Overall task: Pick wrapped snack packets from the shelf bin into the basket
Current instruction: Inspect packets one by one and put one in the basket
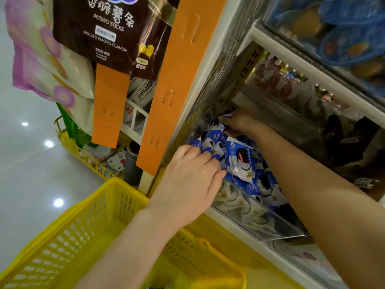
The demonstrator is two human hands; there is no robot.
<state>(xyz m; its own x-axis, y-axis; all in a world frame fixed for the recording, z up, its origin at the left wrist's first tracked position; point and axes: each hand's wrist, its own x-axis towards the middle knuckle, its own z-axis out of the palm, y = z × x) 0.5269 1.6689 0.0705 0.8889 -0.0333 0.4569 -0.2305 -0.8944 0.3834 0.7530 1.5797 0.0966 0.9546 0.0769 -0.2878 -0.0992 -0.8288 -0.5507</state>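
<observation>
Blue-and-white wrapped snack packets fill a clear plastic shelf bin at centre right. My left hand lies on the near left packets, its fingers curled over them. Deeper in the bin, my right hand closes its fingers on a packet at the back of the pile. A yellow plastic basket stands below the bin at lower left, under my left forearm; only a sliver of its inside shows.
Orange hanging strips and a brown potato-stick bag hang just left of the shelf post. A second yellow basket with goods sits on the tiled floor. Neighbouring bins hold dark packets; blue packs fill the shelf above.
</observation>
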